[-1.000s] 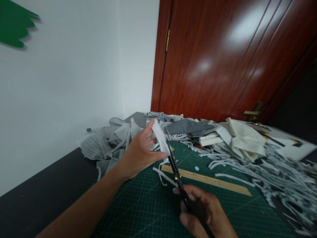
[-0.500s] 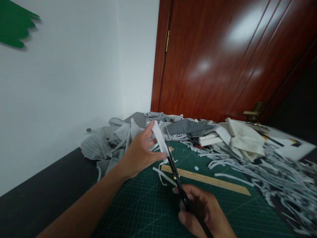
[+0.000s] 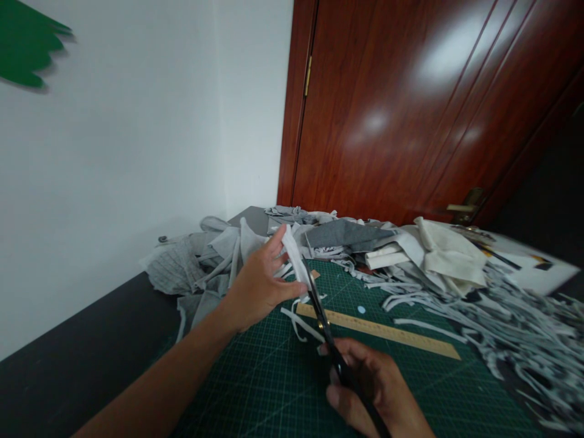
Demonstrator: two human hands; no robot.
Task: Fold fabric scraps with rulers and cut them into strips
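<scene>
- The left hand (image 3: 258, 285), just left of the frame's centre, is closed in a pinch on a white fabric strip (image 3: 294, 258), thumb below and fingers spread above, holding it up off the mat.
- The right hand (image 3: 374, 389), at the lower middle-right of the frame, is wrapped around the dark handles of a pair of black scissors (image 3: 326, 331).
- The scissors slant up and to the left from that hand, and their blades meet the lower edge of the strip right beside the left thumb.
- A thin cut sliver hangs from the strip down toward the green cutting mat (image 3: 274, 377), which fills the lower centre of the frame.
- A wooden ruler (image 3: 392, 333) lies flat on the mat just behind the scissors, running toward the right.
- A heap of grey and white fabric pieces (image 3: 347, 234) lies across the middle of the frame behind the hands.
- A tangle of cut strips (image 3: 511, 328) spreads over the right side of the mat.
- A red-brown wooden door (image 3: 410, 103) fills the upper right, and a white wall (image 3: 137, 140) the upper left.
</scene>
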